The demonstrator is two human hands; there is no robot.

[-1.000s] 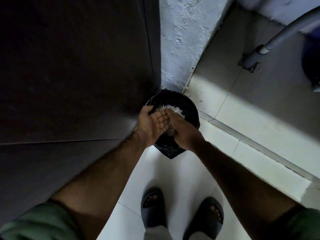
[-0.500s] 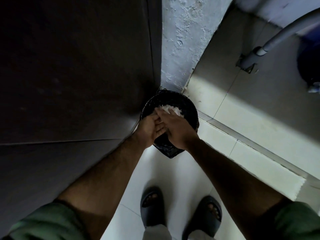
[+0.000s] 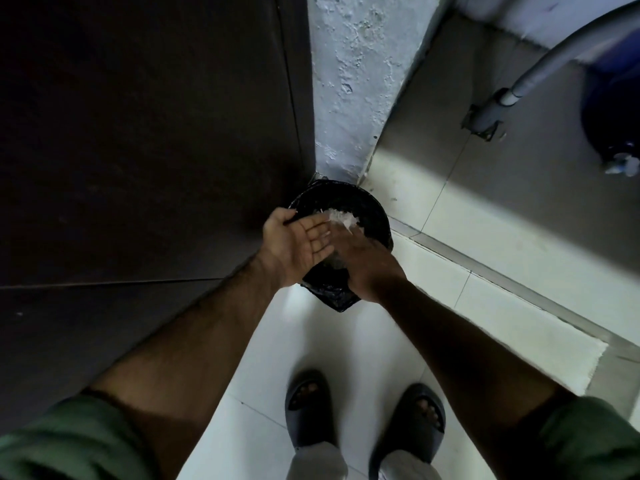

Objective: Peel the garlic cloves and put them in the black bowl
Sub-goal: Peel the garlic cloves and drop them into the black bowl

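A round black bin lined with a black plastic bag (image 3: 360, 202) stands on the floor in a corner. White papery garlic skins (image 3: 341, 216) lie inside it. My left hand (image 3: 298, 242) is held over the bin, palm up and fingers straight. My right hand (image 3: 363, 261) is palm down with its fingers laid across the left fingers, above the bin. Neither hand holds anything that I can see. No black bowl and no garlic cloves are in view.
A dark cabinet side (image 3: 138, 133) fills the left. A rough white wall (image 3: 349, 81) rises behind the bin. White floor tiles (image 3: 277, 341) lie below, with my two dark slippers (image 3: 308, 407) on them. A grey pipe (image 3: 540, 74) and a dark blue container (image 3: 613, 109) are at the upper right.
My hands were pressed together over the bin half a second ago. Now the left palm has turned up and open, and the right hand has slid along its fingers.
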